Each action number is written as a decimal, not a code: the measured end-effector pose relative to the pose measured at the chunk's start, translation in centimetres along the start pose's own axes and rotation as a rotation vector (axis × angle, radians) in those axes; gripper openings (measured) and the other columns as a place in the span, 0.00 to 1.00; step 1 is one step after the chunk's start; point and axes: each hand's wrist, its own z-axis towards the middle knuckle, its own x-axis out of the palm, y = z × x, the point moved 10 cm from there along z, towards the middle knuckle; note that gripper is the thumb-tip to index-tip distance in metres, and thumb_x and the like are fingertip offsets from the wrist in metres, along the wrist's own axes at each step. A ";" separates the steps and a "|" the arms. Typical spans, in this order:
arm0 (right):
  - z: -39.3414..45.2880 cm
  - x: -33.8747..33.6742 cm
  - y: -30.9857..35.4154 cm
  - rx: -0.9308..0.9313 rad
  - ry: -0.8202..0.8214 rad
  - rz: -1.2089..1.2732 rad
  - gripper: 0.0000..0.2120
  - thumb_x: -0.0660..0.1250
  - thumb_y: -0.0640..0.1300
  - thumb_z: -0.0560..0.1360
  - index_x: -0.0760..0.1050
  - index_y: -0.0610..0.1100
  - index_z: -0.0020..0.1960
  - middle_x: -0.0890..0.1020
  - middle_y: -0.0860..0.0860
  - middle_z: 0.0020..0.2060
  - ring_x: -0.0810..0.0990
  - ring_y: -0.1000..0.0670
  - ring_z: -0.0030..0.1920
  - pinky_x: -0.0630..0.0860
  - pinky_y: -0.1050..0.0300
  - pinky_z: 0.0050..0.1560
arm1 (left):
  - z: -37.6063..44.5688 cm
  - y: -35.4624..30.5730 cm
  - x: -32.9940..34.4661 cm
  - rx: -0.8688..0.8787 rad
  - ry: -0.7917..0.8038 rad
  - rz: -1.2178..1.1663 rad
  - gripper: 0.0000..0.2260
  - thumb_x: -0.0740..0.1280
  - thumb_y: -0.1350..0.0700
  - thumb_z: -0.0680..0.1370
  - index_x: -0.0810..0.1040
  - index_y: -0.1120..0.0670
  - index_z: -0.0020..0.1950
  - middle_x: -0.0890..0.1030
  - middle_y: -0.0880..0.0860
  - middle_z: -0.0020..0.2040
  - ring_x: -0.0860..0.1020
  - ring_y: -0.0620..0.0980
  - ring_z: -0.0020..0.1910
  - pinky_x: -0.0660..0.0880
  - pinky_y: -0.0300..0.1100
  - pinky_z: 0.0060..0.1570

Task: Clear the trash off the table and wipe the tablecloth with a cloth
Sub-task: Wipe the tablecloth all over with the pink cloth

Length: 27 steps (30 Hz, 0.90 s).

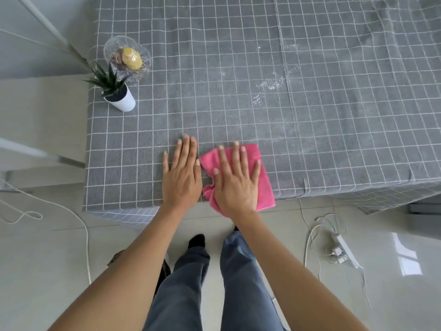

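Observation:
A grey tablecloth (238, 80) with a white grid covers the table. A pink cloth (265, 185) lies near the front edge, partly bunched on its left side. My right hand (236, 180) presses flat on the pink cloth with fingers spread. Just to its left, my left hand (182, 173) rests flat on the bare tablecloth with straight fingers and holds nothing. White crumbs or powder (268, 88) are scattered on the tablecloth further back, right of centre.
A small green plant in a white pot (120, 97) stands near the table's left edge. Behind it sits a clear plastic container (126, 57) with a yellow muffin inside. Cables and a power strip (338, 247) lie on the floor at right.

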 end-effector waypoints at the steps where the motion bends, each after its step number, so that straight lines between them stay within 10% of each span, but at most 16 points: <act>1: -0.1 0.3 0.5 -0.049 0.008 -0.013 0.25 0.42 0.56 0.83 0.42 0.57 0.78 0.42 0.51 0.78 0.36 0.50 0.76 0.33 0.40 0.73 | 0.0 -0.1 0.0 0.004 -0.004 0.007 0.25 0.41 0.51 0.82 0.49 0.54 0.79 0.50 0.51 0.79 0.47 0.47 0.77 0.44 0.54 0.75; 9: 1.1 -1.4 -4.2 0.217 -0.063 0.026 0.25 0.43 0.55 0.82 0.42 0.55 0.78 0.42 0.49 0.78 0.38 0.47 0.77 0.32 0.41 0.73 | -0.2 -0.1 -0.2 -0.013 -0.001 -0.003 0.24 0.40 0.50 0.82 0.46 0.53 0.78 0.49 0.50 0.79 0.47 0.46 0.77 0.44 0.54 0.75; 15: 0.4 0.0 -1.0 -0.027 0.027 -0.041 0.25 0.41 0.56 0.82 0.40 0.57 0.77 0.40 0.52 0.78 0.34 0.51 0.76 0.31 0.42 0.73 | -0.1 -0.2 -0.4 0.003 -0.011 -0.011 0.24 0.41 0.51 0.82 0.47 0.53 0.78 0.49 0.50 0.79 0.47 0.46 0.77 0.42 0.52 0.75; 23: 2.2 -2.8 -8.2 0.336 -0.067 0.001 0.25 0.39 0.57 0.82 0.39 0.58 0.77 0.40 0.50 0.78 0.37 0.49 0.77 0.34 0.40 0.74 | -0.2 0.1 0.0 -0.015 -0.011 0.022 0.24 0.40 0.51 0.82 0.48 0.53 0.79 0.50 0.49 0.79 0.48 0.46 0.77 0.43 0.52 0.75; 27: 2.7 -1.2 -1.4 0.014 0.014 -0.040 0.25 0.40 0.56 0.82 0.40 0.57 0.78 0.39 0.51 0.77 0.35 0.49 0.76 0.32 0.40 0.73 | -0.1 -0.1 -0.1 -0.018 -0.005 0.025 0.24 0.40 0.50 0.82 0.47 0.53 0.79 0.49 0.49 0.79 0.47 0.46 0.77 0.42 0.52 0.75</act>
